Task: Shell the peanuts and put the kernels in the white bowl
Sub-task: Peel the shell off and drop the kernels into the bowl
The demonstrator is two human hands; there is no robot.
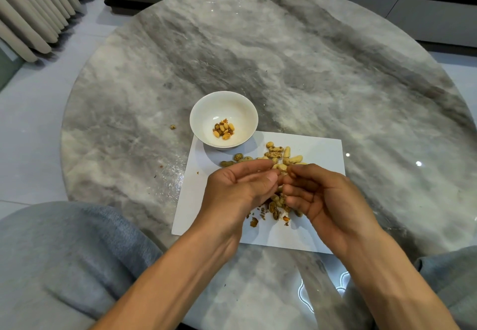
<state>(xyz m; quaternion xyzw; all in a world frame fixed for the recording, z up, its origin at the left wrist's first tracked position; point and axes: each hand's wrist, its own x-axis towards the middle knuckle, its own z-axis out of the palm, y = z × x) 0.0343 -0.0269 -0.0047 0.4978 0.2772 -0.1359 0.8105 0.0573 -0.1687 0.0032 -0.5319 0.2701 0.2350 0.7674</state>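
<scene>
A white bowl (pixel 224 119) stands at the far left corner of a white paper sheet (pixel 315 226); several kernels (pixel 224 129) lie in its bottom. Unshelled peanuts (pixel 280 154) lie in a loose heap on the sheet just beyond my hands. My left hand (pixel 240 187) and my right hand (pixel 322 195) meet fingertip to fingertip above the sheet, pinching something small between them that the fingers mostly hide; it looks like a peanut. Broken shells (pixel 273 211) lie scattered under and between my hands.
The sheet lies on a round grey marble table (pixel 296 71). A stray shell bit (pixel 172 126) sits left of the bowl, with small crumbs near the sheet's left edge. My knees in grey trousers (pixel 64 257) flank the table's near edge.
</scene>
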